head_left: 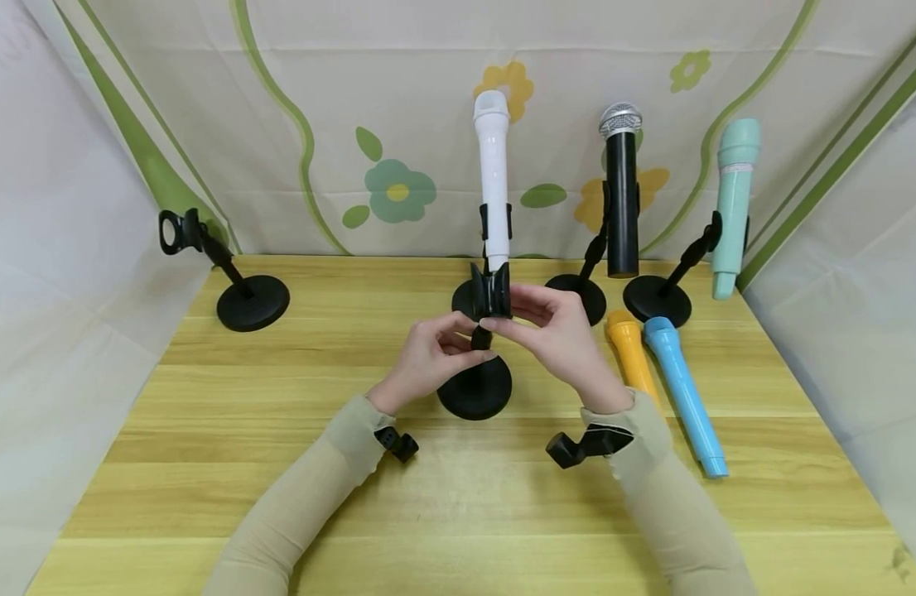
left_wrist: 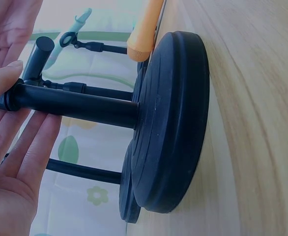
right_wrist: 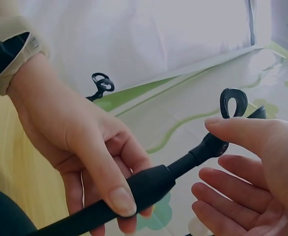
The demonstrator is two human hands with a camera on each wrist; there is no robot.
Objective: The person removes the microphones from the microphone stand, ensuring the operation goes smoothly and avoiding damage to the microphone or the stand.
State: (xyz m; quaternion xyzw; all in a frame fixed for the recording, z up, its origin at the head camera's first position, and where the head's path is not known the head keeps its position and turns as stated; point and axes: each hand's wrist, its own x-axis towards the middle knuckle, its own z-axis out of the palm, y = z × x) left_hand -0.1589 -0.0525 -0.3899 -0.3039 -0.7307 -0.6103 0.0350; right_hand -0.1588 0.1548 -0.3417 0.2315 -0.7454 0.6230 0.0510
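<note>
In the head view, a black desktop microphone stand (head_left: 475,389) stands mid-table between both hands. The left hand (head_left: 428,356) holds its upright between thumb and fingers, just below the joint; the left wrist view shows the pole (left_wrist: 85,105) and round base (left_wrist: 176,123). At the top, the right hand (head_left: 558,331) pinches the stand's clip (head_left: 491,291), the thumb in front; the right wrist view shows the other fingers (right_wrist: 232,196) spread. This clip holds no microphone. Directly behind, a white microphone (head_left: 492,165) sits in another stand's clip.
A black microphone (head_left: 622,199) and a mint-green one (head_left: 735,207) are in stands at the back right. An orange microphone (head_left: 629,352) and a blue one (head_left: 685,397) lie on the table (head_left: 458,530). A stand without a microphone (head_left: 253,302) is at the back left.
</note>
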